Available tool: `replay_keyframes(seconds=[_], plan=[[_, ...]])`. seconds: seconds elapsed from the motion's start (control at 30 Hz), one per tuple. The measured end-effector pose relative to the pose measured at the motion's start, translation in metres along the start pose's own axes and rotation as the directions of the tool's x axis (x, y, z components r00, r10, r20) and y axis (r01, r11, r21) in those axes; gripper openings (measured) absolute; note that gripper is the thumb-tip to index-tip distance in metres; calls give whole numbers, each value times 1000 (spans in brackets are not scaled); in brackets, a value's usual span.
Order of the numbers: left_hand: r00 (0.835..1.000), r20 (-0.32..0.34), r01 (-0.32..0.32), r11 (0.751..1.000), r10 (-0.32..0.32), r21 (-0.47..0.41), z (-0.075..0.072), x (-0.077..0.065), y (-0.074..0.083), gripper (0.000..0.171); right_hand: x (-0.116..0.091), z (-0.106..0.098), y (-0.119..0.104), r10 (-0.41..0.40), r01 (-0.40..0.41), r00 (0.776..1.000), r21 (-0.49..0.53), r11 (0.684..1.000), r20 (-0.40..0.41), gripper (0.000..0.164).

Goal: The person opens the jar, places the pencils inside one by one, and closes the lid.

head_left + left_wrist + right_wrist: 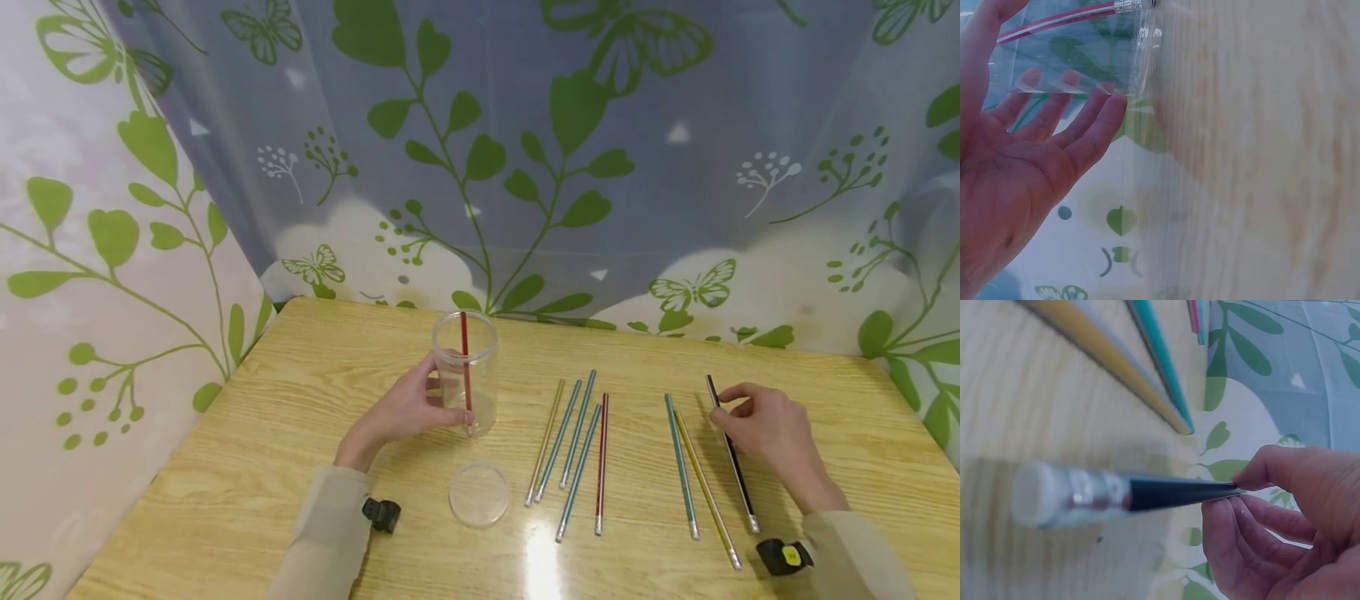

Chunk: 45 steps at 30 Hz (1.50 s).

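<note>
My left hand (412, 402) holds a clear plastic jar (483, 387) upright on the table, thumb in front and fingers behind. A red pencil (466, 367) stands inside the jar, its eraser end at the bottom. In the left wrist view the fingers curve against the jar wall (1085, 69). At the right, my right hand (772, 425) pinches a black pencil (735, 467) between thumb and fingers near its far end. The right wrist view shows that pencil's white eraser (1038, 494) close to the camera. A round clear lid (480, 495) lies in front of the jar.
Several pencils lie mid-table: a gold one (545, 442), blue ones (577, 429) and a dark red one (602, 462). Beside the right hand lie a teal pencil (681, 467) and a yellow pencil (707, 490). A patterned curtain (510, 233) hangs behind the wooden table (225, 483).
</note>
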State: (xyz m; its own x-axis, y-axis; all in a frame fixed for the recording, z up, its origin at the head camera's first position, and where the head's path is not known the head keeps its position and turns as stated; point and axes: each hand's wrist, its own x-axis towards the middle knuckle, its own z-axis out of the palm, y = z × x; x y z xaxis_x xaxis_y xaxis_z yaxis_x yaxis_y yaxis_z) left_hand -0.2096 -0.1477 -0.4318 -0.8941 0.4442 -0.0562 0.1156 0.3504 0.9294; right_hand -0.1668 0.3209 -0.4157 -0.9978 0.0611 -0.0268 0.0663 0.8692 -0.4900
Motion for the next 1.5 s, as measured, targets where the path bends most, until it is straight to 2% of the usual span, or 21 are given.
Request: replay_keyframes(seconds=[0.3, 0.53, 0.7, 0.93, 1.5], plan=[[1000, -1, 10, 1000, -11, -8, 0, -1, 0, 78, -5, -9, -13, -25, 28, 998, 51, 998, -63, 40], [1000, 1, 11, 1000, -11, -17, 0, 0, 0, 78, -9, -17, -26, -28, 34, 998, 113, 993, -53, 41], [1000, -1, 17, 1000, -17, -10, 0, 0, 0, 77, -13, -20, -36, -47, 59, 995, 152, 987, -86, 41], [1000, -6, 13, 1000, -13, -6, 0, 1, 1, 75, -18, -28, -51, -89, 120, 978, 163, 979, -187, 44], [1000, 8, 6, 1000, -6, -18, -1, 2, 1, 76, -24, -34, -73, -64, 154, 957, 307, 939, -284, 52]])
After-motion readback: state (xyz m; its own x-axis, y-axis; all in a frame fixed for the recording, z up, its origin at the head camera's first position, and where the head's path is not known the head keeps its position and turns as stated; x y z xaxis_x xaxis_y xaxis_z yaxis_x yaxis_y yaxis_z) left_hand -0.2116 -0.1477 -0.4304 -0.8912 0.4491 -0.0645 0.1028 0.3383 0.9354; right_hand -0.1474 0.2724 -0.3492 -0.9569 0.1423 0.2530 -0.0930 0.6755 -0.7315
